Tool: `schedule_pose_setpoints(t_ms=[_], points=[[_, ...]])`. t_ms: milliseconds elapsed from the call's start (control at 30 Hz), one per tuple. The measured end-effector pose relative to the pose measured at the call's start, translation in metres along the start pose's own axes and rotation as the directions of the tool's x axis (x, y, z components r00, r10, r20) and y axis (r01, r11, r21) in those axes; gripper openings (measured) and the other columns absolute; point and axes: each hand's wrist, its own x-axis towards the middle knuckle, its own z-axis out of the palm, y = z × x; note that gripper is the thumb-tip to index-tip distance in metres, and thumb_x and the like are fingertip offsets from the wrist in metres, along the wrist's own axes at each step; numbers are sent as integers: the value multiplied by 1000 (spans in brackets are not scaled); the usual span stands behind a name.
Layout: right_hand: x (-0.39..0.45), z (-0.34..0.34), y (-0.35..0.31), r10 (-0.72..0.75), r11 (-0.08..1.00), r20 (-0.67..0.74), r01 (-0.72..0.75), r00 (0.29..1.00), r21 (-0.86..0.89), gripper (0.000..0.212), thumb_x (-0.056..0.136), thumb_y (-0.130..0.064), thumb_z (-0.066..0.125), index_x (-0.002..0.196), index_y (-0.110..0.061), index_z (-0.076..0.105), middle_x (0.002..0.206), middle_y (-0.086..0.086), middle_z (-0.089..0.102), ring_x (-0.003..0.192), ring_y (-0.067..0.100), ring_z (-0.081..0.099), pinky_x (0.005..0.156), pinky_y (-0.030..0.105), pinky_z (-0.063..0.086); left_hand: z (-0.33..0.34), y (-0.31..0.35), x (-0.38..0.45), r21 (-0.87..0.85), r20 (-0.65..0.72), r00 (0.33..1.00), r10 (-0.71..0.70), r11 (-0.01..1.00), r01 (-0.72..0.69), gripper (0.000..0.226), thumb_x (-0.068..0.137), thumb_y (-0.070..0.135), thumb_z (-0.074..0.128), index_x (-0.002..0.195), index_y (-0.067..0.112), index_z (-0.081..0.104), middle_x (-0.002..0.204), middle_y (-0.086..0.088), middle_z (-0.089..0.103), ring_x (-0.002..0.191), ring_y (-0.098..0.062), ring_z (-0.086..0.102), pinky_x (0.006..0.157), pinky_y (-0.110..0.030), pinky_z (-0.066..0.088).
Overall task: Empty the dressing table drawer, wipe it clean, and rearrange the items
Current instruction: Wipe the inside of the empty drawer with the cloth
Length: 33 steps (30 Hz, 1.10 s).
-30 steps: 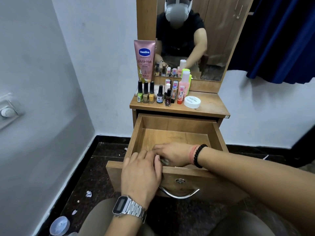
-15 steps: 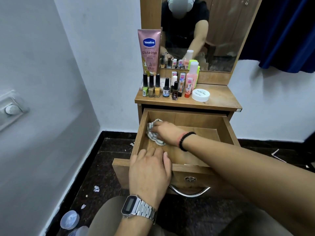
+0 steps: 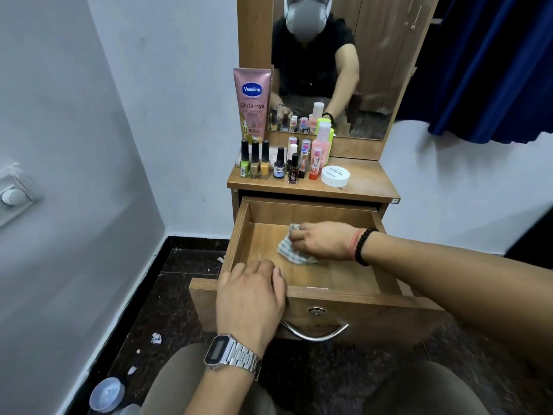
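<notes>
We count: 2 hands (image 3: 250, 298), 1 drawer (image 3: 359, 307), 1 cloth (image 3: 288, 250), 1 tube (image 3: 252, 104), 1 jar (image 3: 335, 175), 5 black-capped polish bottles (image 3: 255, 160), 1 watch (image 3: 230, 354).

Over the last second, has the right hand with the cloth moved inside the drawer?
Yes. The right hand has carried the cloth from the drawer's front edge, beside the left hand, to its back left corner, then rightwards to mid-floor.

The left hand (image 3: 250, 301) has a silver metal-link digital watch (image 3: 230, 354) at its wrist, the right hand (image 3: 324, 240) a black bead bracelet (image 3: 362, 246) beside an orange thread band (image 3: 355, 241), above khaki trousers (image 3: 185, 384).
</notes>
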Motion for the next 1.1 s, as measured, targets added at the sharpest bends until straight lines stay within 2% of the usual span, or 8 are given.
schedule_pose_setpoints(t_ms=[167,233,467,600,733,867,967,1100], points=[[35,-6,11,-7,952,-206,-56,978,-301,43,96,-8,28,130,-10,55,136,8,50,120,22,51,104,30,41,0,0,2,2,-46,999,29,1000,-29,37,91,38,27,77,27,59,75,9,63,74,-15,56,70,-32,39],[54,-4,8,-7,947,-190,-55,982,-318,51,94,-9,19,124,-12,60,132,6,55,116,22,55,99,29,46,1,0,2,-4,-73,997,38,999,-39,36,89,37,28,73,27,59,70,9,62,69,-15,55,67,-32,41],[75,18,2,106,923,-181,-164,978,-347,46,95,-17,26,117,-20,66,123,-3,63,103,12,61,73,23,49,6,-4,4,-3,-116,991,62,998,-63,32,89,36,32,70,28,57,67,9,59,66,-15,53,63,-32,39],[55,27,6,170,890,-173,-227,970,-396,37,98,-17,35,128,-13,56,135,6,53,114,21,55,79,30,50,6,-8,4,-11,-75,996,54,998,-55,38,90,40,23,75,28,56,71,9,59,71,-14,53,69,-31,38],[6,40,13,357,892,-36,-352,933,-284,36,101,-10,26,129,1,47,134,20,44,112,35,50,84,44,49,5,-6,3,5,-73,996,44,999,-44,43,91,41,18,78,29,57,76,10,62,76,-13,54,72,-30,38],[-43,43,19,573,809,121,-537,810,-238,35,101,-10,27,123,-3,53,126,21,51,112,34,51,88,43,43,5,-5,1,4,-94,995,45,999,-44,31,93,37,34,77,29,59,76,11,63,74,-12,54,70,-28,36],[-50,41,15,606,788,200,-548,770,-278,38,103,-21,26,125,-9,55,127,12,56,117,29,48,93,36,36,6,-3,-1,18,-145,987,73,997,-71,24,90,31,48,69,25,59,66,9,61,65,-15,55,64,-30,37],[-54,34,3,584,809,334,-564,740,-164,38,100,-30,30,118,-13,59,121,10,62,111,27,52,88,34,36,6,-3,-3,25,-201,975,98,995,-95,35,89,33,34,65,23,59,60,8,59,60,-16,54,59,-31,39]])
